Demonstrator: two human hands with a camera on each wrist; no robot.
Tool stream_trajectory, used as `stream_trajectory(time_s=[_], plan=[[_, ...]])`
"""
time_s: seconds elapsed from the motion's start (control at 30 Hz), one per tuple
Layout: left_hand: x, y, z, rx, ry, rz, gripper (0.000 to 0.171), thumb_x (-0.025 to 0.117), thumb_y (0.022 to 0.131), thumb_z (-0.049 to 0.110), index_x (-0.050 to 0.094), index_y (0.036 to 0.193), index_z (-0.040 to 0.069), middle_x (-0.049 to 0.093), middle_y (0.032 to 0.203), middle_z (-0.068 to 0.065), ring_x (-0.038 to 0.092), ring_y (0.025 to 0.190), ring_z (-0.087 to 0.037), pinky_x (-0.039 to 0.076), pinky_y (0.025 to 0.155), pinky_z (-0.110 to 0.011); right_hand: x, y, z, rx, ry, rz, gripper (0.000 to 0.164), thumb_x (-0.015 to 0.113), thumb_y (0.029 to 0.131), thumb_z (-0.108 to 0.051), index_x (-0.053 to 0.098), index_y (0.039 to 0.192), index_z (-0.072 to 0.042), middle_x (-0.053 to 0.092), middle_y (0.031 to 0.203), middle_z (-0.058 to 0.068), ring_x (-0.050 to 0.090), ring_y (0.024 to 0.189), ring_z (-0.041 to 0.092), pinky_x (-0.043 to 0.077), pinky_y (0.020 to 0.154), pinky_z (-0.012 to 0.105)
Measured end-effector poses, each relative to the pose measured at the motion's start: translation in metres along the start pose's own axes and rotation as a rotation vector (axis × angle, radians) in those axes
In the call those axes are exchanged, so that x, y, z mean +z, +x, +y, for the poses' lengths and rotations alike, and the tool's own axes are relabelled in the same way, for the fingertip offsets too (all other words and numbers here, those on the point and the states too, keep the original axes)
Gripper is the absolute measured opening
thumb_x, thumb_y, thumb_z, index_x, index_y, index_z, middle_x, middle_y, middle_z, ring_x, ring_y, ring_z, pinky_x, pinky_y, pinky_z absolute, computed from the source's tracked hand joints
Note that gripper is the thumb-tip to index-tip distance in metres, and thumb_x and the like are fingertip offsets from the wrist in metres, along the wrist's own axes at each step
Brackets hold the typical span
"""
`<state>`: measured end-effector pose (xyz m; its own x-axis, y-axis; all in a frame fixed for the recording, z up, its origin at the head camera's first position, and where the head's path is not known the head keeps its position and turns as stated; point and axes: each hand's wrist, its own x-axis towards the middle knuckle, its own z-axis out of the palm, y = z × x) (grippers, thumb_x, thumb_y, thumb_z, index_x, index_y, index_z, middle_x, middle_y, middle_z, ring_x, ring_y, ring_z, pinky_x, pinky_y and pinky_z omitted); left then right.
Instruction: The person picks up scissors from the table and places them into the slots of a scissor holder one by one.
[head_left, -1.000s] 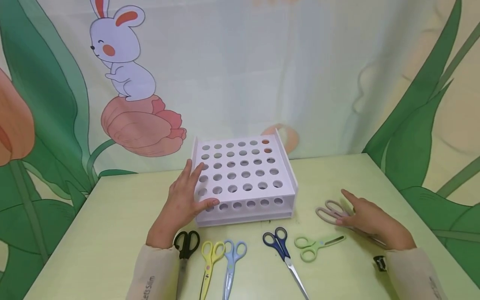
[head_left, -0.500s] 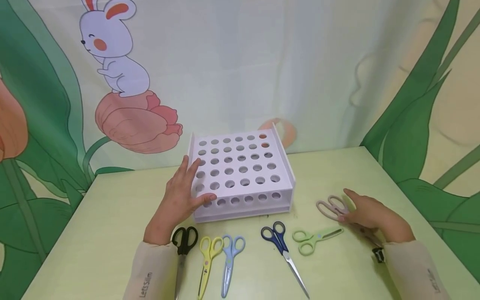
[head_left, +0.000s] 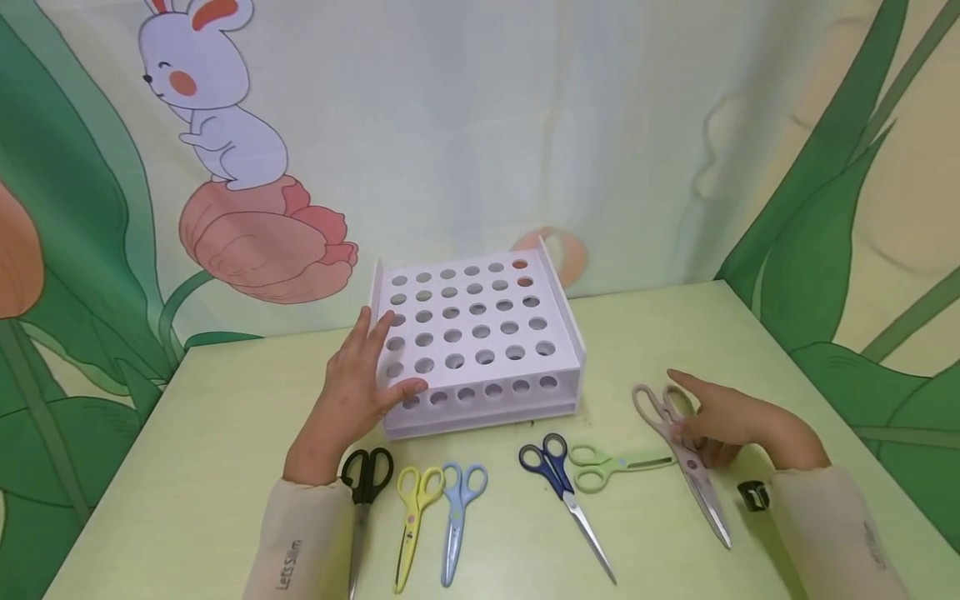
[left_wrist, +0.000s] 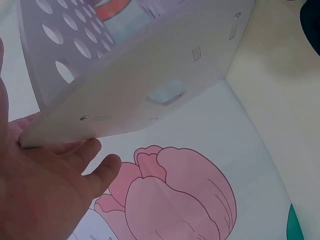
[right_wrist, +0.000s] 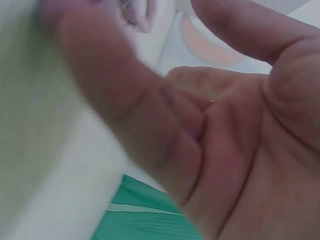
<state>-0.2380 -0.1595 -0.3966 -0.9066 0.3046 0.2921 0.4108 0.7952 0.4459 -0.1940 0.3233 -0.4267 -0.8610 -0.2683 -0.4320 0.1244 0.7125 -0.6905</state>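
Note:
My left hand (head_left: 348,379) rests on the left side of a white rack (head_left: 465,308) with rows of round holes, thumb along its front edge. The left wrist view shows fingers against the outside of its side panel (left_wrist: 135,85). At right, my right hand (head_left: 738,421) touches pale pink scissors (head_left: 693,467) at the handle, one finger stretched out. In the right wrist view its thumb (right_wrist: 235,20) stands apart from the other fingers. Light green scissors (head_left: 618,462) lie just left of the pink ones, beside dark blue scissors (head_left: 562,483).
Black scissors (head_left: 366,475), yellow scissors (head_left: 412,500) and light blue scissors (head_left: 457,500) lie in front of the rack, below my left hand. A small black object (head_left: 753,496) is by my right wrist. A printed curtain (head_left: 637,150) hangs behind the table.
The pink scissors have turned, their blades swinging left toward the front under my right hand. The green scissors have shifted a little left. My left hand keeps its place on the rack.

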Motion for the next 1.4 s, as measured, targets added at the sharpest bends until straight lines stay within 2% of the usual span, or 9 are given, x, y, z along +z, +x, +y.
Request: stream_trajectory(time_s=[0.2,0.37,0.53,0.73,0.93,1.0,1.1,1.23,1.4], plan=[[-0.001,0.0,0.001,-0.006,-0.007,0.004,0.098,0.082,0.084,0.04,0.027,0.158,0.008,0.008,0.164,-0.027,0.018,0.146,-0.049,0.018,0.11,-0.068,-0.005,0.013,0.021,-0.041,0.092,0.007,0.073,0.051,0.101,-0.002,0.008,0.16,0.0,0.059,0.07,0.012,0.061,0.054,0.026,0.054,0.053,0.039],[-0.001,0.001,0.0,0.004,-0.012,0.004,0.097,0.082,0.085,0.04,0.028,0.158,0.008,0.01,0.164,-0.027,0.018,0.147,-0.048,0.018,0.111,-0.068,-0.008,0.019,0.036,-0.061,0.131,0.005,0.068,0.042,0.096,0.004,0.018,0.16,-0.003,0.055,0.063,0.01,0.054,0.048,0.022,0.05,0.049,0.036],[0.001,0.002,-0.001,0.022,-0.01,0.012,0.096,0.082,0.084,0.041,0.029,0.158,0.009,0.013,0.163,-0.027,0.019,0.147,-0.047,0.018,0.11,-0.068,-0.009,0.019,0.04,-0.063,0.105,0.001,0.07,0.045,0.09,0.006,0.028,0.157,0.0,0.054,0.06,0.009,0.052,0.047,0.022,0.05,0.048,0.037],[0.002,0.002,-0.001,0.026,-0.013,0.011,0.095,0.082,0.085,0.04,0.03,0.157,0.008,0.016,0.163,-0.027,0.019,0.146,-0.047,0.018,0.11,-0.068,-0.019,0.01,0.045,-0.045,0.039,0.015,0.07,0.054,0.088,0.005,0.029,0.153,0.007,0.054,0.065,0.008,0.053,0.052,0.022,0.049,0.052,0.037],[0.002,0.002,-0.002,0.015,-0.006,0.009,0.095,0.082,0.085,0.039,0.03,0.157,0.008,0.017,0.162,-0.027,0.018,0.147,-0.046,0.017,0.11,-0.068,-0.021,0.011,0.05,-0.09,0.056,-0.042,0.077,0.057,0.087,0.008,0.025,0.157,0.001,0.051,0.061,0.007,0.047,0.051,0.02,0.043,0.049,0.032],[0.001,0.002,-0.003,0.016,-0.002,0.01,0.095,0.082,0.085,0.039,0.03,0.157,0.008,0.018,0.162,-0.027,0.018,0.147,-0.046,0.017,0.11,-0.068,-0.02,0.014,0.051,-0.108,0.046,-0.051,0.075,0.057,0.087,0.008,0.029,0.157,0.001,0.049,0.059,0.005,0.044,0.049,0.018,0.039,0.047,0.03],[0.0,0.002,-0.003,0.024,0.0,0.015,0.094,0.082,0.085,0.038,0.03,0.157,0.006,0.02,0.161,-0.028,0.018,0.147,-0.047,0.017,0.11,-0.068,-0.019,0.016,0.051,-0.114,0.01,-0.021,0.069,0.059,0.088,0.008,0.037,0.153,0.001,0.049,0.058,0.003,0.044,0.048,0.017,0.038,0.047,0.029],[0.0,0.002,-0.002,0.028,-0.009,0.021,0.094,0.082,0.085,0.037,0.031,0.156,0.006,0.021,0.161,-0.027,0.018,0.147,-0.046,0.017,0.11,-0.068,-0.021,0.016,0.053,-0.138,-0.001,0.01,0.06,0.06,0.089,0.009,0.043,0.146,0.006,0.049,0.059,0.004,0.047,0.05,0.019,0.043,0.05,0.032],[0.001,0.004,-0.001,0.021,-0.004,0.007,0.093,0.082,0.086,0.038,0.03,0.157,0.007,0.022,0.161,-0.026,0.017,0.148,-0.044,0.016,0.111,-0.068,-0.026,0.012,0.058,-0.145,0.015,0.008,0.052,0.06,0.089,0.009,0.047,0.139,0.007,0.05,0.062,0.005,0.048,0.053,0.02,0.045,0.052,0.033]])
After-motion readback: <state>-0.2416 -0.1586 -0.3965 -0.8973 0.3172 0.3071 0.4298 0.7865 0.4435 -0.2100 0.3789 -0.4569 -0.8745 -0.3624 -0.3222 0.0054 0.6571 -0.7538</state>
